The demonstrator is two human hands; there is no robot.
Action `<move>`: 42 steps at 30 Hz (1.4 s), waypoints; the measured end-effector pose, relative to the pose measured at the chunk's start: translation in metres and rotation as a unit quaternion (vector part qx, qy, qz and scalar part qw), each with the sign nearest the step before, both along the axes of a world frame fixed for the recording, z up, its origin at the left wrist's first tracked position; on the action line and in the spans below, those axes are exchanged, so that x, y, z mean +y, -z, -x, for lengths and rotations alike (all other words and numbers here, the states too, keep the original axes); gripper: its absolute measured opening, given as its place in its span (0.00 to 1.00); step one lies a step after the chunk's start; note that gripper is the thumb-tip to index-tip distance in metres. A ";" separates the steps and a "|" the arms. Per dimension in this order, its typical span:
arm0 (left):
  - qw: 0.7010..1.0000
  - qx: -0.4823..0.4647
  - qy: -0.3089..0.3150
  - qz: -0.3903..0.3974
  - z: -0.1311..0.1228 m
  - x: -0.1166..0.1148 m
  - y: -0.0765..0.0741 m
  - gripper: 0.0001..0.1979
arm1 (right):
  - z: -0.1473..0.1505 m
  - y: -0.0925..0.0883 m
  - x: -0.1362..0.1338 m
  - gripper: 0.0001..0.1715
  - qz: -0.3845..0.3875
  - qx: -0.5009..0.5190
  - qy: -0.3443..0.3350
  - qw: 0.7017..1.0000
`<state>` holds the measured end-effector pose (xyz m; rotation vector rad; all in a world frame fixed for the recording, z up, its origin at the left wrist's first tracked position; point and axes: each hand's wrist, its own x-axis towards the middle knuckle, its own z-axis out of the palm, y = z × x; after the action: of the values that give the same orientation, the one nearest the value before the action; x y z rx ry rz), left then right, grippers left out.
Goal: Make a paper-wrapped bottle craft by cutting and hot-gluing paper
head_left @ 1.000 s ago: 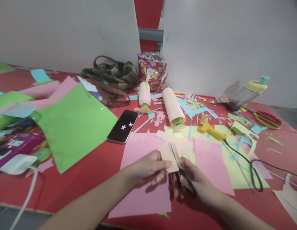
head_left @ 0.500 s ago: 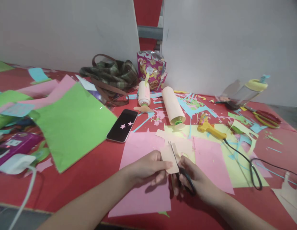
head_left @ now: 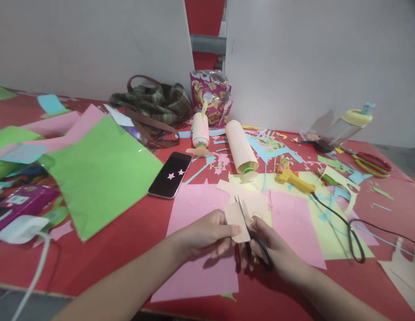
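My left hand [head_left: 217, 235] pinches a small peach paper piece [head_left: 234, 216] between thumb and fingers, above a pink sheet [head_left: 197, 272]. Black-handled scissors [head_left: 260, 246] are gripped in my right hand [head_left: 272, 247], their narrow blades lying across the paper's right part and pointing away from me. Just beyond the hands lies more peach paper [head_left: 227, 187]. Past it rests a peach paper-wrapped cylinder [head_left: 240, 145] with a green cap at its near end. My right fingertips are partly hidden behind the scissors.
A phone [head_left: 170, 174] with pink stars and a large green sheet [head_left: 107, 174] lie to the left. On the right are a yellow glue gun [head_left: 294, 180] with a black cord, red-handled scissors [head_left: 371, 162] and a clear bottle [head_left: 343, 129]. A snack bag [head_left: 210, 96] stands behind.
The scissor blades have opened slightly at the paper. Both hands keep nearly the same place, and the whole view has shifted very slightly.
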<state>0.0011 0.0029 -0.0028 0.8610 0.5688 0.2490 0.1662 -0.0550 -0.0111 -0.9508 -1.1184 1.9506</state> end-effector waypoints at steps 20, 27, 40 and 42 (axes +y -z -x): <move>0.990 0.068 0.120 -0.008 0.005 -0.001 0.003 0.14 | -0.003 0.001 0.004 0.24 -0.059 0.032 0.134 0.989; 0.974 0.065 0.217 -0.016 0.005 -0.001 0.005 0.12 | -0.002 -0.004 0.007 0.24 -0.062 -0.010 0.174 0.983; 0.980 0.126 0.132 -0.081 0.002 -0.001 0.000 0.14 | 0.000 -0.006 0.007 0.22 -0.062 -0.055 0.231 0.969; 0.982 0.130 0.089 -0.103 0.001 -0.001 -0.002 0.14 | 0.000 -0.005 0.008 0.23 -0.064 -0.059 0.239 0.967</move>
<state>0.0004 0.0015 -0.0010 1.1485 0.7121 0.0314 0.1666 -0.0472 -0.0059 -1.1529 -0.9565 1.4322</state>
